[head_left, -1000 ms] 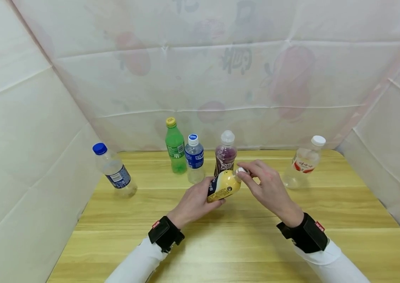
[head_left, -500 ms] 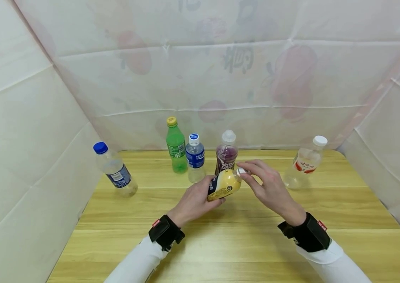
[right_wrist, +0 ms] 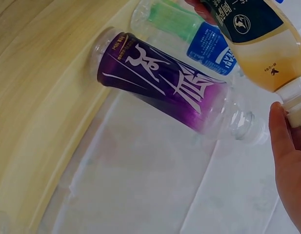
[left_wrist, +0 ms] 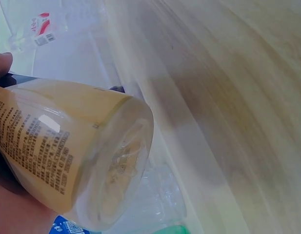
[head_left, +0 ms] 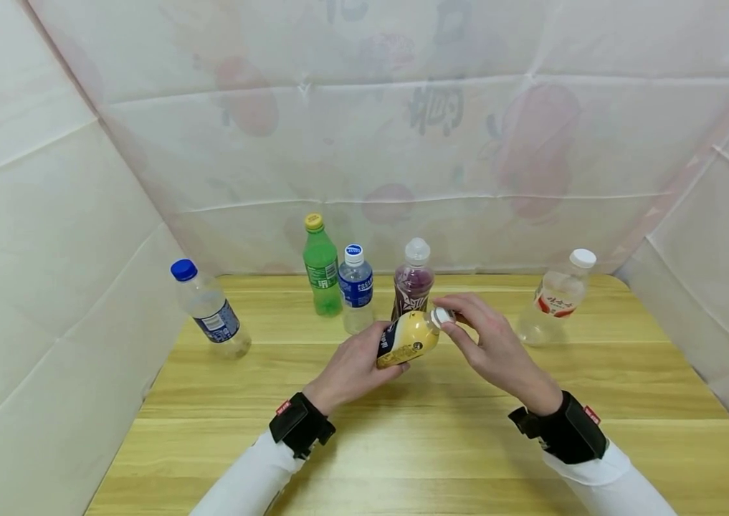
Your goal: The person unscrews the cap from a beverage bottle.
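Yellow, dark-labelled plastic bottle (head_left: 417, 335) tilted above pale wooden table (head_left: 416, 451) | our left hand (head_left: 354, 364) curls round it, likely for steadiness | our right hand (head_left: 494, 347) pinches its round white plastic cap (head_left: 444, 315)

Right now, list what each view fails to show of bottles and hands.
Head view: base of the purple bottle, hidden behind the yellow bottle.
Left wrist view: much of the left hand, past the left edge.
Right wrist view: yellow bottle's base, past the top edge.
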`<control>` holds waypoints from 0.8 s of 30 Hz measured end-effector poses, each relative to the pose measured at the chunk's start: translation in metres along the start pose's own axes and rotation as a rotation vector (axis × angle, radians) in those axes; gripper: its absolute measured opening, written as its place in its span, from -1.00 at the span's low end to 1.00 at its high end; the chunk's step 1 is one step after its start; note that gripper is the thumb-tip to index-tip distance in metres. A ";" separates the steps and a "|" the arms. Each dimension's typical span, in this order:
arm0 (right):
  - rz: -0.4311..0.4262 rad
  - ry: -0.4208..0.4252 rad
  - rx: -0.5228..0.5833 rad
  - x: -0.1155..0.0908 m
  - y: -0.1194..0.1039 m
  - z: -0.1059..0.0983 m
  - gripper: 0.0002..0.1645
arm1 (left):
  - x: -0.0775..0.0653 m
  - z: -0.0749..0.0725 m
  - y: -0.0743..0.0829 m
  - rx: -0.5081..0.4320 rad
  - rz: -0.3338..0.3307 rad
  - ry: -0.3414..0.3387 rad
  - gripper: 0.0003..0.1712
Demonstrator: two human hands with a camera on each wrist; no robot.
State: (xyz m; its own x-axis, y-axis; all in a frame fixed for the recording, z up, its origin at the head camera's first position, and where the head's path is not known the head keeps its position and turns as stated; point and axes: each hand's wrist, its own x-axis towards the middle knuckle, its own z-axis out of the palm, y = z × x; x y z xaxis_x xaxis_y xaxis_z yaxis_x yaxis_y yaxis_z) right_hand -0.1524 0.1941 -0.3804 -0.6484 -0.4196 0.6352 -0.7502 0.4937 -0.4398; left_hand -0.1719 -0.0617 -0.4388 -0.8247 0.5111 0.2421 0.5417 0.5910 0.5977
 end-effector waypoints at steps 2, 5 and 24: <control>0.001 -0.014 0.017 -0.001 0.000 0.000 -0.44 | 0.000 0.001 -0.001 0.001 0.001 -0.001 -0.19; 0.008 -0.025 0.048 -0.002 -0.001 0.000 -0.42 | -0.001 0.001 -0.001 0.003 0.010 0.004 -0.19; 0.180 0.079 -0.132 0.002 -0.006 -0.001 -0.81 | 0.002 0.002 0.002 0.079 0.056 0.047 -0.18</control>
State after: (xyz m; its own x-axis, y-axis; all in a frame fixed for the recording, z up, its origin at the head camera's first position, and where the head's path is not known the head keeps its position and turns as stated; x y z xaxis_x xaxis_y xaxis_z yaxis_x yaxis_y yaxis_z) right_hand -0.1489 0.1908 -0.3757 -0.7540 -0.2574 0.6044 -0.5970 0.6524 -0.4668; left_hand -0.1720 -0.0588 -0.4389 -0.7988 0.5155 0.3102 0.5965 0.6109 0.5206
